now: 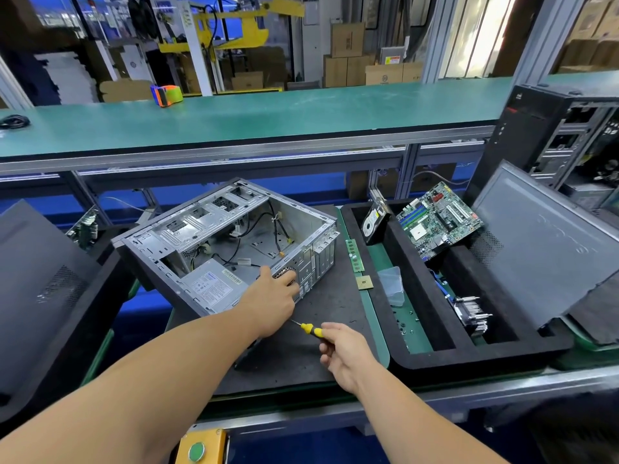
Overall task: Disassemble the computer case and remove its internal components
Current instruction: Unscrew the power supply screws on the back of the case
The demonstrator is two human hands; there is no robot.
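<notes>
On a dark table (321, 356) mat, left hand (273, 301) steadies the case (187, 262), fingers curled over its rear; right hand (345, 353) pinches the screwdriver (310, 329). Seat the tip squarely before turning.

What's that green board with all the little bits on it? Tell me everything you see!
The green board is a computer's main circuit board, already out of the case. It is covered in small chips, blue and black slots, a pale square socket and a red part near its far edge. It leans tilted in a compartment of the black foam tray, resting on the foam divider. No hand touches it.
</notes>
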